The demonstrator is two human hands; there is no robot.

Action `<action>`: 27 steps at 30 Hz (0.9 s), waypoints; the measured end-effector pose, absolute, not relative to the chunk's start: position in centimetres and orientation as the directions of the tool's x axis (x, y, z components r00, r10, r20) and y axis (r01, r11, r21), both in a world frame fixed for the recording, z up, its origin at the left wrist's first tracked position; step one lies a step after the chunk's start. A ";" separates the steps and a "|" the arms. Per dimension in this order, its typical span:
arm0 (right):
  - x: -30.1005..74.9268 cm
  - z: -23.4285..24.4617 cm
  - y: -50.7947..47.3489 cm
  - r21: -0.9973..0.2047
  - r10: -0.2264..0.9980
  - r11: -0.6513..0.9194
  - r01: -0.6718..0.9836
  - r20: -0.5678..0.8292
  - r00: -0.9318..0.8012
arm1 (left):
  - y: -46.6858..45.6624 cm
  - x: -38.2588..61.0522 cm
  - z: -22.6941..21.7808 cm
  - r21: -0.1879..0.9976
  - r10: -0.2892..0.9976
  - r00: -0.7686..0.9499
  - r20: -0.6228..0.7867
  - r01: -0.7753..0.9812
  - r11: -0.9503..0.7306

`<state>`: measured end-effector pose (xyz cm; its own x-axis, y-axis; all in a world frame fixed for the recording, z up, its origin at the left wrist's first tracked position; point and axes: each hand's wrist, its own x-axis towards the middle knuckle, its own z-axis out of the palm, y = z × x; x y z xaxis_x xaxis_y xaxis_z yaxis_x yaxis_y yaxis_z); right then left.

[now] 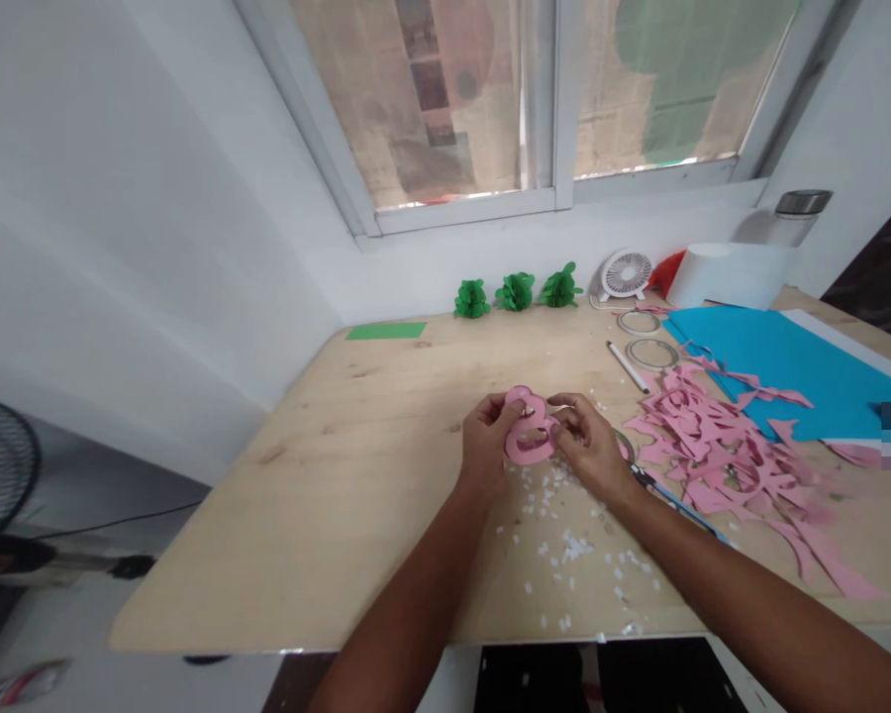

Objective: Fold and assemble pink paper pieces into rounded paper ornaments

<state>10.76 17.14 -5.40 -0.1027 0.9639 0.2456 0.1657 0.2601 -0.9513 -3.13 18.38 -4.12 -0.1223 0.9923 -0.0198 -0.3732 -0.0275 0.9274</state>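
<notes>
Pinching from both sides, the left hand (pixel 485 434) and the right hand (pixel 591 452) hold a pink paper cutout (pixel 529 433) between them in the head view, just above the wooden table (pixel 304 495). The fingertips of each hand are closed on an edge of the looped shape. How firmly they grip I cannot tell.

The cutout looks thin, with narrow curved bands and open holes. If the hands pull apart or twist against each other, a band is likely to tear or crease where the fingers press.

Below the hands and toward the person lie scattered white paper bits (pixel 564 547). A brush of either forearm could sweep them off the near edge. Just under the right forearm lies a blue-handled tool (pixel 679 503) — possibly scissors, too hidden to be sure — and a wrist lowered without looking could knock it.

To the right of the right hand is a heap of pink paper scraps (pixel 713 458) on a blue paper sheet (pixel 779 364). If the cutout dropped there it would be hard to pick out among the same colour.

Beyond the hands a small white desk fan (pixel 625 273) faces the table — running or not, I cannot tell. Any draught would scatter the light pieces.
</notes>
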 end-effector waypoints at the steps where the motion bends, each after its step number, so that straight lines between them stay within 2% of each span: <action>1: 10.7 -5.3 17.1 -0.952 0.964 0.259 0.164 0.245 -0.103 | 18.3 -3.1 -4.2 0.944 0.992 -0.127 0.007 -0.326 -0.049; 5: 10.6 -5.4 17.2 -0.972 0.975 0.213 0.098 0.206 -0.083 | 18.2 -3.1 -4.9 0.982 0.985 -0.141 0.103 -0.144 -0.123; 8: 10.5 -5.5 17.3 -0.984 0.983 0.175 0.036 0.172 -0.061 | 18.2 -3.1 -5.1 0.983 0.980 -0.142 0.137 -0.101 -0.152; 12: 10.4 -5.2 17.4 -0.987 0.987 0.143 -0.074 0.147 -0.059 | 18.1 -2.8 -4.7 0.965 0.987 -0.096 0.129 -0.215 -0.148; 18: 10.5 -4.6 17.5 -0.966 0.987 0.116 -0.229 0.139 -0.084 | 18.1 -3.0 -3.6 0.896 1.000 -0.009 0.015 -0.444 -0.018; 27: 10.6 -5.0 17.6 -0.970 0.990 0.059 -0.236 0.087 -0.114 | 18.1 -3.4 -3.4 0.894 0.999 0.037 -0.025 -0.446 0.039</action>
